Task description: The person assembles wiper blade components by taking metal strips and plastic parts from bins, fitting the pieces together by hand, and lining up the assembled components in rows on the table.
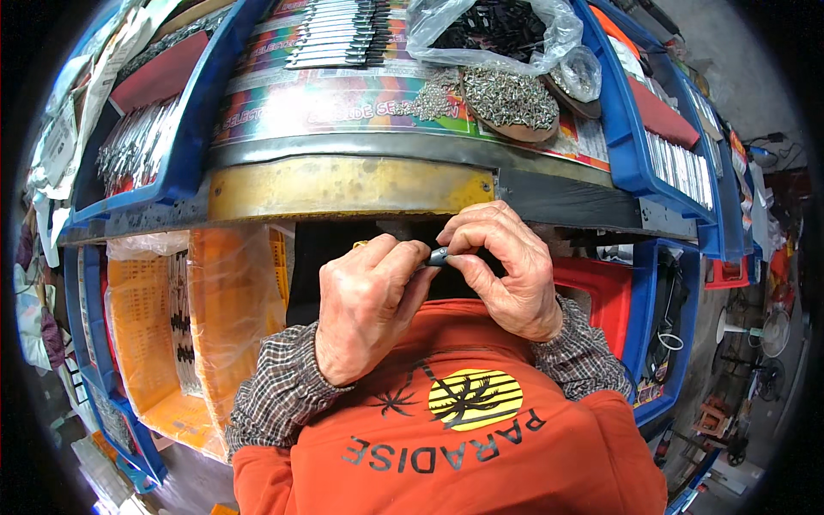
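Observation:
In front of my chest, just below the bench edge, a small dark grey cylindrical piece [439,257] is pinched between my two hands. A light dot shows on its near end. My left hand [365,300] is closed round its left part, which the fingers hide. With thumb and forefinger, my right hand [506,270] grips the piece at its right end. Beyond the hands on the bench lie a heap of small silver screw-like parts [511,99] on a brown oval tray and a row of silver metal rods with dark ends [330,34].
A clear plastic bag [562,39] of black parts sits at the bench's back. Blue bins [184,137] with flat metal pieces flank the bench left and right. An orange crate [137,326] stands below left; a red bin [601,283] and a blue bin [684,322] below right.

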Tool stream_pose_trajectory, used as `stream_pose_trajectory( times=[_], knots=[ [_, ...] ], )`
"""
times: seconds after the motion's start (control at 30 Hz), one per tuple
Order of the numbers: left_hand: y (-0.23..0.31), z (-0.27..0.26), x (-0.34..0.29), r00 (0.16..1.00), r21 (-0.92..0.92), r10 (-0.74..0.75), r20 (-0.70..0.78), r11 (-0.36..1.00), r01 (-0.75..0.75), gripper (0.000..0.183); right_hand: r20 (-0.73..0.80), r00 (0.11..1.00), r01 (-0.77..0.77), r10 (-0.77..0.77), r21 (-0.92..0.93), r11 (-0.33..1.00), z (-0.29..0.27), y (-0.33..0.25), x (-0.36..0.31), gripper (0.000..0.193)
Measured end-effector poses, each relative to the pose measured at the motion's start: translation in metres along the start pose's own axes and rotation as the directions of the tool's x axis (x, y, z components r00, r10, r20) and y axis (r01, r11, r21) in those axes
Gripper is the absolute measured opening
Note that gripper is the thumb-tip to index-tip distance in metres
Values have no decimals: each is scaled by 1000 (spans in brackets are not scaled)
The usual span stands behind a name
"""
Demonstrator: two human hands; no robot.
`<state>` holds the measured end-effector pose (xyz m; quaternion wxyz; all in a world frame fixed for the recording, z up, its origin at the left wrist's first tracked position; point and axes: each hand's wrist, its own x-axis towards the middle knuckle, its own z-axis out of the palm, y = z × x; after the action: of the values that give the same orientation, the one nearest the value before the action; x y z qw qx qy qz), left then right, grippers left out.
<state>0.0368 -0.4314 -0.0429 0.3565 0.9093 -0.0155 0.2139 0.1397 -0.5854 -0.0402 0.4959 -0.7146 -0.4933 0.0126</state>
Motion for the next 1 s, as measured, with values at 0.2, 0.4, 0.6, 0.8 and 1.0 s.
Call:
stream_pose_trajectory(
  times=[0.2,0.4,0.6,0.8,1.0],
  knots=[
    [0,3,0,996,98,79,-37,992,-75,21,-48,992,111,-119,-143,984,6,2,-2,23],
    [-1,1,1,992,142,116,-53,984,-107,22,-53,939,296,-339,-376,878,14,5,-8,28],
    [-5,2,0,993,139,94,-69,987,-84,22,-7,910,368,-413,-443,818,16,10,-11,26],
    [-6,-17,17,991,196,123,-44,974,-112,20,-122,953,224,-279,-340,913,-3,7,6,31],
    [-46,-41,56,990,297,85,-112,954,-48,23,-227,925,196,-304,-400,895,-19,23,25,21]
  ],
)
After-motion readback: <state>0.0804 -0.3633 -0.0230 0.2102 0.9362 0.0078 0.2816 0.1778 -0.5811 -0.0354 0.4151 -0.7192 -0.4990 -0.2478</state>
